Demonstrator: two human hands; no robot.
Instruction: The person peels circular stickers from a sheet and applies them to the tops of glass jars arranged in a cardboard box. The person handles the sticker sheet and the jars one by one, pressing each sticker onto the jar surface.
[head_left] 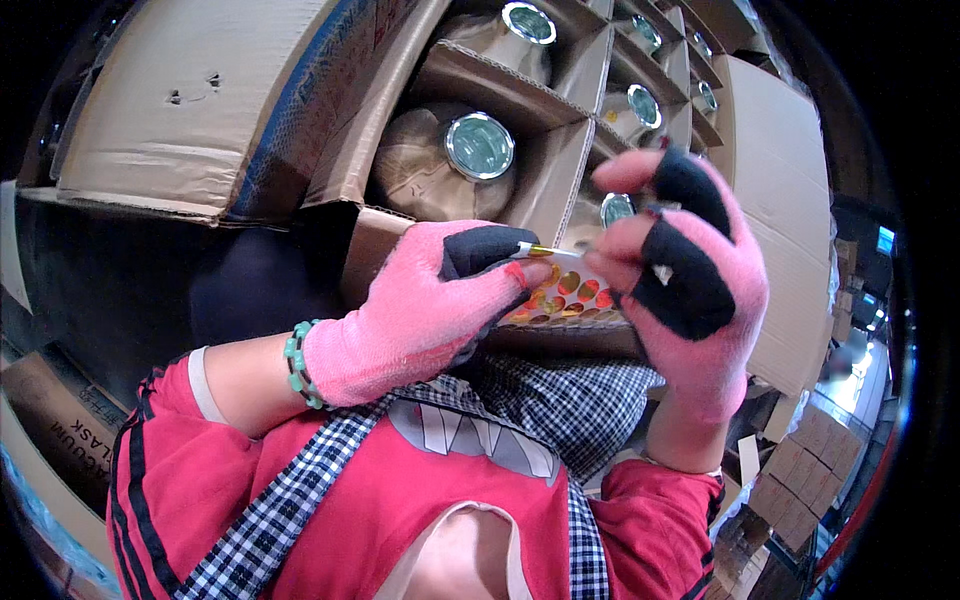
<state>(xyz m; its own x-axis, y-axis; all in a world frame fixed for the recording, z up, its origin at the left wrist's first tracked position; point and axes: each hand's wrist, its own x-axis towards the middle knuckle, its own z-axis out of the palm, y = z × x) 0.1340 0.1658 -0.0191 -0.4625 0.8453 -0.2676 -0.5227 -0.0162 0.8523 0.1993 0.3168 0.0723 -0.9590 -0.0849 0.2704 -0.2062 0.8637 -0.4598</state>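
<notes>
My left hand (420,300), in a pink glove with dark patches and bare fingertips, pinches a sheet of stickers (568,288). Shiny orange and gold ovals cover the sheet, and its upper edge curls over near my left thumb. At the sheet's upper right edge, my right hand (690,265), gloved alike, has its lower fingertips closed on the edge, while another finger is raised and bent. Whether a loose sticker is between those fingertips is too blurred to tell. Just beyond my hands, a glass-mouthed flask liner (480,146) in brown wrapping stands in a divided carton (545,185).
Several more round metal-and-glass mouths (528,22) show in the carton's other compartments. Its broad flap (775,200) spreads to the right, and another cardboard flap (190,105) lies at the left. Stacked cartons (810,470) stand at the far right; a printed carton (65,420) is low at left.
</notes>
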